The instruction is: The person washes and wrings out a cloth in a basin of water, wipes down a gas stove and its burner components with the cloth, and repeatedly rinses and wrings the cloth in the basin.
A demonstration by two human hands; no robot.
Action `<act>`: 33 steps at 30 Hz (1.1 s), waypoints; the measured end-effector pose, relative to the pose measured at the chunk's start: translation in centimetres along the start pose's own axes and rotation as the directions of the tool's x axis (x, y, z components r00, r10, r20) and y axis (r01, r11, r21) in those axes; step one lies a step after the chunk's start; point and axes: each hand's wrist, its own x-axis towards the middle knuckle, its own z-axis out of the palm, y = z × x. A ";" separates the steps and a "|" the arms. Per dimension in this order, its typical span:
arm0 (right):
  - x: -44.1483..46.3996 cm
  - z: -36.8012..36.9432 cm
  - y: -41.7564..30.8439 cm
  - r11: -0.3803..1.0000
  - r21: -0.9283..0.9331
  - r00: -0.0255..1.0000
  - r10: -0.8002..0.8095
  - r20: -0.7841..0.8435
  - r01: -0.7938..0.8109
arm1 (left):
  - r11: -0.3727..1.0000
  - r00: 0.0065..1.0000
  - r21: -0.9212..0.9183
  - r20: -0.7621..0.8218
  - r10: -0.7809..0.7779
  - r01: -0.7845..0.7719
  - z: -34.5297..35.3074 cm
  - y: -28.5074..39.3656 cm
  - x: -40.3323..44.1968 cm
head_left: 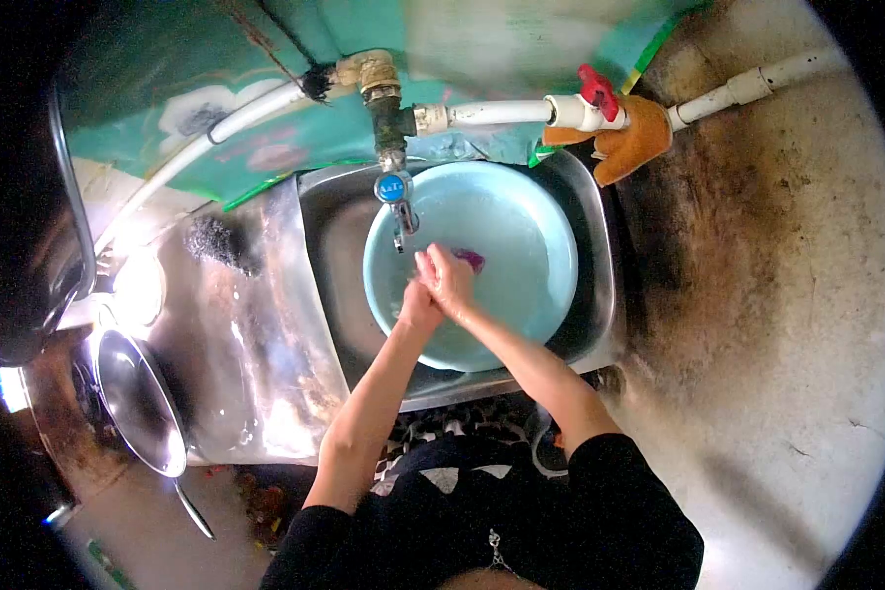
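Black shirt nearest, hands meet over the basin.

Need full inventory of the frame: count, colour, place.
basin: one, light blue, in sink
small item: one, dark pink, by the hands, over basin
sink: one, silver, under tap
tap: one, silver, blue badge, at basin's edge
pipes: two runs, white, either side of tap
valve handle: one, red, right pipe
glove: one, orange-brown, right pipe
pan: one, dark, far left
left hand, right hand: together over basin
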 end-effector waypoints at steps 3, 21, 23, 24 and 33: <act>3.8 0.3 5.6 0.974 -0.225 1.000 0.007 0.012 -0.004 | 0.969 1.000 0.247 0.010 0.029 -0.031 -0.6 -0.7 -0.7; 3.1 -0.6 6.3 0.928 -0.348 0.989 -0.105 0.103 0.135 | 0.961 0.980 0.269 -0.196 -0.013 0.066 1.1 0.4 -2.6; 1.7 -0.3 4.5 0.928 -0.274 0.967 0.254 -0.036 -0.253 | 0.983 0.996 0.168 -0.064 -0.063 0.073 3.4 1.9 -3.8; -0.2 0.4 4.1 0.984 -0.136 0.992 0.111 -0.060 -0.118 | 0.987 0.997 0.149 -0.069 -0.044 0.054 3.6 1.5 -3.7; 0.5 0.0 2.4 0.950 0.199 0.969 0.226 0.102 -0.242 | 0.985 0.998 0.171 -0.063 0.021 -0.010 0.3 -2.0 0.5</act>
